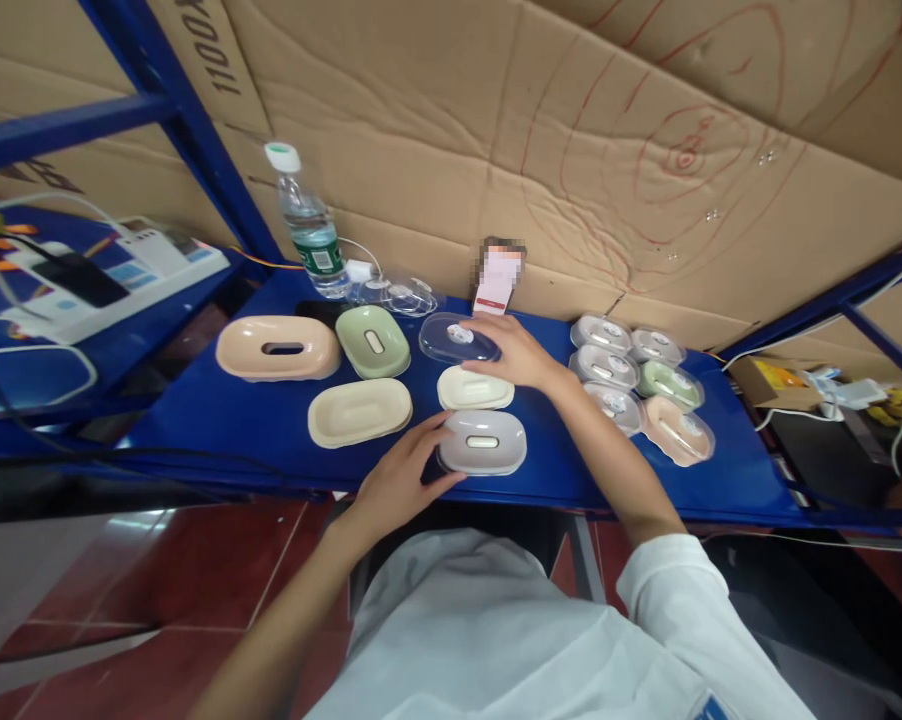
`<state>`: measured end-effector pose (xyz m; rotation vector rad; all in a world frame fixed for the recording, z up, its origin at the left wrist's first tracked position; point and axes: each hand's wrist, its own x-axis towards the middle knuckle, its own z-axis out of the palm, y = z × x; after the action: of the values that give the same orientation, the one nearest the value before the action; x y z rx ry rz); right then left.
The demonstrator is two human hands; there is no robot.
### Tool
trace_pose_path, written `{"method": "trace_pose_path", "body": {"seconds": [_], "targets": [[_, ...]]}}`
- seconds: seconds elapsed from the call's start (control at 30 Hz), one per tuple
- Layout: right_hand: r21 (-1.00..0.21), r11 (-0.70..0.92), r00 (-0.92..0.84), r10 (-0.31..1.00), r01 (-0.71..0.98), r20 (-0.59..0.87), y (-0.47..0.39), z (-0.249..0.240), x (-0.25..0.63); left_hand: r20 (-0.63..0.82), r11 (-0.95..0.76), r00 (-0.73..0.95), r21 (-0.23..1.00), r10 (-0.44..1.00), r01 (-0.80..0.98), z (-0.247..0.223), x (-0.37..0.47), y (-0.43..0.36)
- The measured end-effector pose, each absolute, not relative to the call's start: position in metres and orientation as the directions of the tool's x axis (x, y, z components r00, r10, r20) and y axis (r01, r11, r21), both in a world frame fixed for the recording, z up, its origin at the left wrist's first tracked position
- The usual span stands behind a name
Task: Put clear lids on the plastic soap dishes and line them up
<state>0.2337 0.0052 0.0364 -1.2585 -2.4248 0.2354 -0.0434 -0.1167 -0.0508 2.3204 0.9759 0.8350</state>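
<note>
My left hand (400,474) is closed around the left end of a grey oval soap dish (484,456) at the table's front edge, thumb on the near side and fingers on the far side. Farther back, my right hand (521,350) grips the right end of a clear oval plastic lid (440,342) with a round sticker. Between the two hands lies a cream oval piece (475,388). Left of it are a larger cream tray (359,412), a green dish (373,342) and a peach dish (312,350), each oval.
Several lidded dishes (607,367) stand in rows at the right on the blue table (218,430). At the back are a water bottle (314,240), clear lids (410,297) and a phone (496,280) against cardboard. A power strip (173,283) sits at left.
</note>
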Motion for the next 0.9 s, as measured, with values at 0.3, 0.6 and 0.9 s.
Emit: {"method": "trace_pose_path", "body": {"seconds": [0.3, 0.6, 0.9], "targets": [[-0.408, 0.519, -0.467, 0.855, 0.751, 0.226, -0.145, 0.012, 0.250, 0.219, -0.412, 0.415, 0.784, 0.883, 0.463, -0.064, -0.044, -0.114], [-0.303, 0.493, -0.432, 0.867, 0.816, 0.248, -0.181, -0.021, 0.241, 0.240, -0.525, 0.552, 0.726, 0.799, 0.444, -0.047, -0.045, -0.111], [-0.310, 0.511, -0.443, 0.856, 0.802, 0.266, -0.190, -0.010, 0.246, 0.227, -0.516, 0.581, 0.760, 0.781, 0.395, -0.050, -0.046, -0.109]]}}
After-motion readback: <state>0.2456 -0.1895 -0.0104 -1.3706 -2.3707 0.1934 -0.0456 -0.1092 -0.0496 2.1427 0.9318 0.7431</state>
